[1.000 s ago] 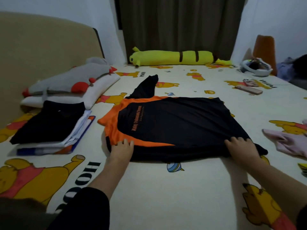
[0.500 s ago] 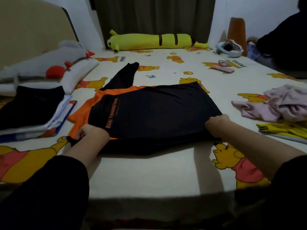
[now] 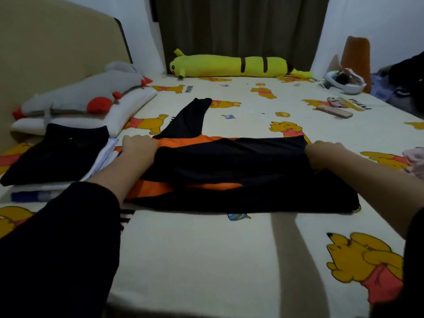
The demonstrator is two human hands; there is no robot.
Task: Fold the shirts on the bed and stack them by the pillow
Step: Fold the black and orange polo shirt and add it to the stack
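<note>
Cartoon-print bed (image 3: 229,260), mid-frame: black-and-orange shirt (image 3: 229,161), near edge now carried over its far half; left hand (image 3: 138,145), right hand (image 3: 325,152) gripping corners. Fold nearly complete.

There is a single view, from a wide-angle camera worn on the person's head. It stands at the near edge of the bed (image 3: 206,260) and looks forward and down across it toward the far edge, where a dark curtain (image 3: 241,26) hangs. The near edge sits close under the lens; both forearms reach in from the bottom corners. The headboard (image 3: 57,49) runs along the left edge, and the frame's sides bend outward.
</note>
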